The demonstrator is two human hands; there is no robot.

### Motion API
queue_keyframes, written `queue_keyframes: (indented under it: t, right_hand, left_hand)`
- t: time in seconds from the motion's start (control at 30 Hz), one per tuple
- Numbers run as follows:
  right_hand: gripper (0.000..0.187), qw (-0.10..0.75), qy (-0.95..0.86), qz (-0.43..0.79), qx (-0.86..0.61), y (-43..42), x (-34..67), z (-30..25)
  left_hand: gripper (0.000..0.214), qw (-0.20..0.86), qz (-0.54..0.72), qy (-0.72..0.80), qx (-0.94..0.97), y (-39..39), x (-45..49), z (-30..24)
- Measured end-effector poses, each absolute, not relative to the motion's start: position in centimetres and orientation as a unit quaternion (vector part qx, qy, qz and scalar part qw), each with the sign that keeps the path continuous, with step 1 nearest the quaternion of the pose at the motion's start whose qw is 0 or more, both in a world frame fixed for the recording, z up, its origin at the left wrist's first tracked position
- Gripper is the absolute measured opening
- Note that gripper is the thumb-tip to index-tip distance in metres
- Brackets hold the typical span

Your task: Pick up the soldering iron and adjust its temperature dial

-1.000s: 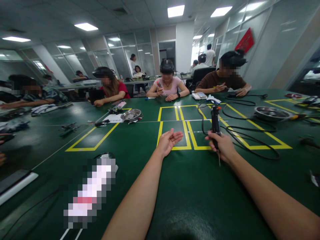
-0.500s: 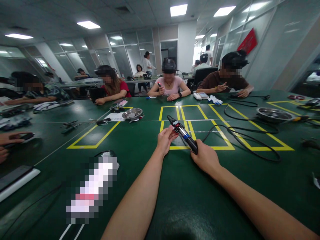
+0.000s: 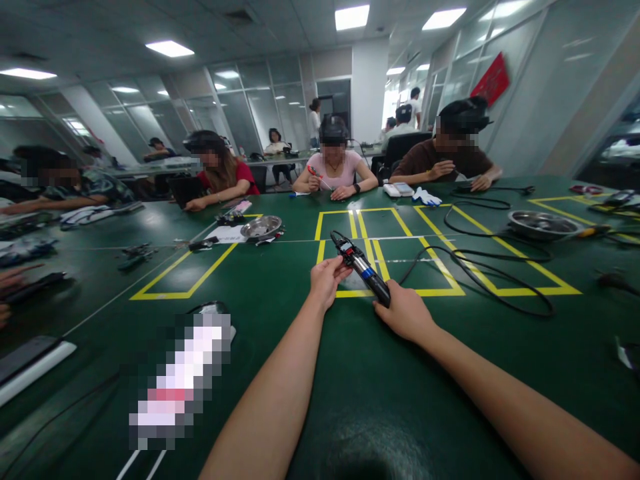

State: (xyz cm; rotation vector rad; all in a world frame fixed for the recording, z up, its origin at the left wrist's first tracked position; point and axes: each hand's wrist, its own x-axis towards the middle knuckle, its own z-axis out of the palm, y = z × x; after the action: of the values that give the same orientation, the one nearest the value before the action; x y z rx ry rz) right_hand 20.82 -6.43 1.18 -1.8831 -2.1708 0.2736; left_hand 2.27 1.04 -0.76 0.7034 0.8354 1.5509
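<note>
Between my hands, above the table, is what looks like a corded electric screwdriver (image 3: 367,272). Its slim black body carries a silver section and a blue band, and a black loop stands at its far end. My right hand (image 3: 404,310) wraps the near black end. Pinched fingers of my left hand (image 3: 327,280) hold the far end beside a small red and white part. The tool slants from upper left to lower right. A black cable (image 3: 467,267) lies in curves on the table at its right; where it joins the tool is hidden.
Yellow tape rectangles (image 3: 425,292) mark the green table (image 3: 280,400). Metal bowls stand at left (image 3: 261,228) and right (image 3: 544,225). A blurred-out phone-like object (image 3: 187,373) lies by my left forearm. White gloves (image 3: 427,197) lie near co-workers seated opposite.
The view has shifted slightly, so most things sit a little further left. My hands keep their hold on the tool. The co-worker opposite has tilted a red-handled tool downward.
</note>
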Motion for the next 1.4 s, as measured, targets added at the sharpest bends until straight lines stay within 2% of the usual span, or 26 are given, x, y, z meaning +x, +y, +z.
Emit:
queue_keyframes:
  t: [0.43,1.4]
  right_hand:
    - [0.035,0.182,-0.738,0.136,-0.635,-6.17,21.26,0.76]
    - [0.036,0.188,-0.733,0.126,-0.642,-6.25,21.15,0.74]
  left_hand:
    - [0.021,0.600,0.660,0.345,0.293,1.08,2.39,-0.74]
    - [0.028,0.587,0.664,0.334,0.322,0.92,2.36,-0.82]
